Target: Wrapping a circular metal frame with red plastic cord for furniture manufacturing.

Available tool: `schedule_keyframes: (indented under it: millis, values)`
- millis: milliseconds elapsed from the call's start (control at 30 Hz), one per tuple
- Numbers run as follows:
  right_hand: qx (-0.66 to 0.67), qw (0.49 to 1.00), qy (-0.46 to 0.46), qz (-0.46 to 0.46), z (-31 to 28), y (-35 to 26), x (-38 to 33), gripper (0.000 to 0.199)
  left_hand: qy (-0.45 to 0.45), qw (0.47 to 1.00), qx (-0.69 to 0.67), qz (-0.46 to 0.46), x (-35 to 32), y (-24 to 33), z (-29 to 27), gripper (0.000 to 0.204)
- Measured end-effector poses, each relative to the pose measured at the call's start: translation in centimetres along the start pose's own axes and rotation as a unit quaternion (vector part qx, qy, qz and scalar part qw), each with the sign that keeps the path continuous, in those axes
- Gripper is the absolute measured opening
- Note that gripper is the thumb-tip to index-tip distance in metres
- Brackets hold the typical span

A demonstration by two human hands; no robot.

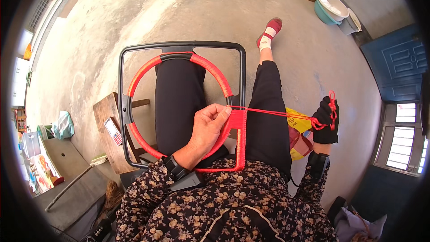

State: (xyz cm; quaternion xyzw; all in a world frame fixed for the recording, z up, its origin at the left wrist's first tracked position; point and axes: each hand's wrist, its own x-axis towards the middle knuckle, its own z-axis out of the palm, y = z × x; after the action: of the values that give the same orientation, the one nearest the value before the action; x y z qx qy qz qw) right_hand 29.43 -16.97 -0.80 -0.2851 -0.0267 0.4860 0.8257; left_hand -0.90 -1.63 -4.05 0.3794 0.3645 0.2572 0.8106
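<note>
Across my lap lies a black square frame [183, 44] with a ring [148, 68] inside it. Red cord covers much of the ring and the frame's lower right corner; other stretches are bare black. My left hand [209, 127] is bare and pinches the red cord [273, 112] against the frame's right side, thumb and forefinger pressed together. From there the cord runs taut to my right hand [326, 121], which wears a black glove and is held out to the right. Its fingers are closed on the cord, and a loose bundle of cord hangs around them.
A wooden stool [105, 112] with a phone-like device [113, 130] on it stands left of my knee. Yellow and red bags [295, 136] lie beside my right thigh. Basins [331, 8] stand by the wall at far right, near a blue door [398, 62]. A stick [74, 188] leans at lower left.
</note>
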Motion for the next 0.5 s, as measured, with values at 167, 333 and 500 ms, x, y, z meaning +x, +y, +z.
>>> schedule_keyframes:
  millis: [167,333,500]
  values:
    - [-0.368,0.925,0.072,-0.060,-1.3,5.5,-1.4,0.031,0.005,1.000,-0.027,0.001,0.3,0.3,0.9,0.015]
    - [-0.567,0.800,-0.016,0.193,7.4,11.6,0.1,0.022,0.012,0.999,-0.047,0.009,0.1,0.5,1.0,0.017]
    - [-0.470,0.867,-0.019,0.166,4.7,11.7,-0.6,0.029,0.012,0.999,-0.037,0.019,0.2,0.6,0.8,0.018]
